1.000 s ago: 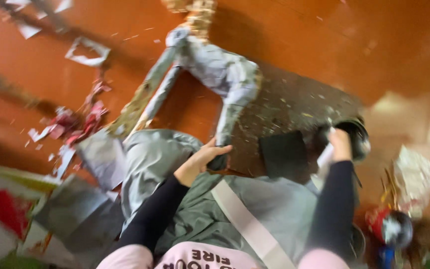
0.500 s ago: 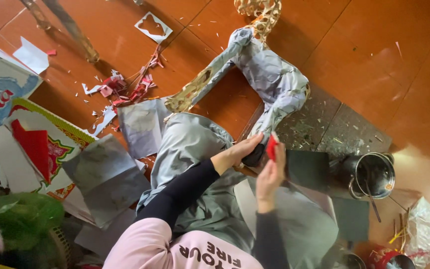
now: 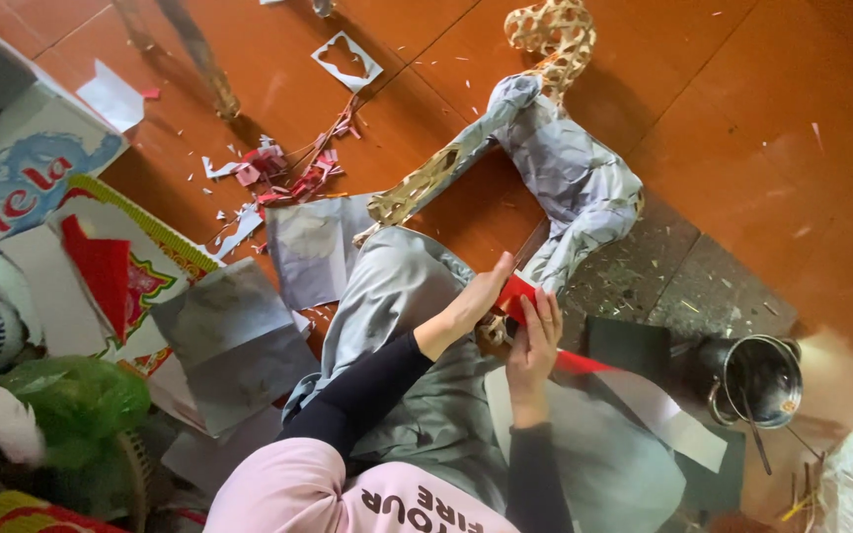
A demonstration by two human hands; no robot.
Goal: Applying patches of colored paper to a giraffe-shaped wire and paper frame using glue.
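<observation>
Head view: left hand (image 3: 471, 304) and right hand (image 3: 533, 341) both pinch a red paper strip (image 3: 522, 293) beside the paper-wrapped woven frame (image 3: 565, 173); thin, floppy, tearable, so best gripped at edges

Orange-red floor (image 3: 782, 109) strewn with paper scraps (image 3: 283, 173). Steel pot (image 3: 757, 380) at right, holding what may be a brush. Grey paper sheets (image 3: 239, 341) left of centre. Green plastic bag (image 3: 71, 405) beside printed cardboard boxes (image 3: 22, 188). White cut-out sheet (image 3: 346, 61) near top.
</observation>
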